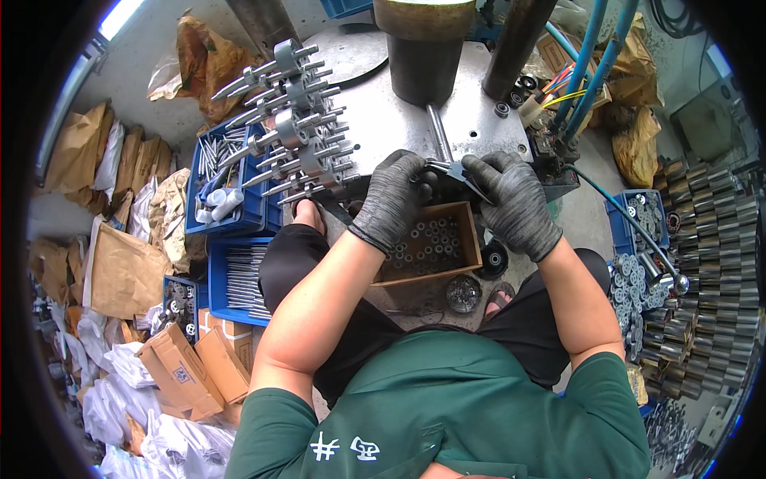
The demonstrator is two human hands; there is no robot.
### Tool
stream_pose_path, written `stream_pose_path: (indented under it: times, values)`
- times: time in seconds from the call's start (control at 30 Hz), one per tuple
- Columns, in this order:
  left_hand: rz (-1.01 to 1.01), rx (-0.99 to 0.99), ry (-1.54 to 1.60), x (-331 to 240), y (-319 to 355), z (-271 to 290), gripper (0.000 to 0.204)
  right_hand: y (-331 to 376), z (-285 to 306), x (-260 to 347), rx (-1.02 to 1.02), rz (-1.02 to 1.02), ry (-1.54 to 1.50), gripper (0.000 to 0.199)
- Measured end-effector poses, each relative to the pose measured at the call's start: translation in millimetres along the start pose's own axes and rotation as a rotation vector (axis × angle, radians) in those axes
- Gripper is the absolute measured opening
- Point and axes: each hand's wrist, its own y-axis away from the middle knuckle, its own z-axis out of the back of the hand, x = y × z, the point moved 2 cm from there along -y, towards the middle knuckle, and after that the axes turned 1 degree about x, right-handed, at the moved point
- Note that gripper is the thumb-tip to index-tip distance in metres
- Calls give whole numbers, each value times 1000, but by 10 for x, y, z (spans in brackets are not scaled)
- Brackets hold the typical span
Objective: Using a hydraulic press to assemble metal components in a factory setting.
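Note:
Both my hands wear dark grey work gloves and meet at the near edge of the metal press table (pixel 367 108). My right hand (pixel 515 199) is closed round a small metal tool that looks like pliers (pixel 456 171), its narrow tip pointing left. My left hand (pixel 395 195) is closed, thumb and fingers at that tip; whatever it pinches is too small to make out. Just beyond the fingers, a bright steel shaft (pixel 438 132) slants up toward the thick press ram (pixel 425 56). Its near end is partly hidden behind the tool.
Several shafts with round rollers (pixel 299 128) stand stacked at the table's left. Below my hands is a wooden box (pixel 431 271) of small rings. Blue bins (pixel 239 279) of rods stand left; stacked metal tubes (pixel 710 263) and blue hoses (pixel 590 72) are right.

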Motion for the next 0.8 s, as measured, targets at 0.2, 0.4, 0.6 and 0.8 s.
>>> stream_pose_path:
  times: [0.2, 0.4, 0.6, 0.8]
  values:
    - [-57, 23, -81, -39, 38, -10, 4, -9, 3, 17, 56, -24, -15, 58]
    - [-43, 15, 63, 130, 43, -98, 17, -47, -129, -200, -56, -159, -397, 53]
    - [65, 83, -70, 557, -90, -50, 21, -682, -144, 97, -6, -309, -697, 46]
    - [55, 114, -183, 624, -54, -134, 10, -1161, -400, 440, 133, -358, -811, 49]
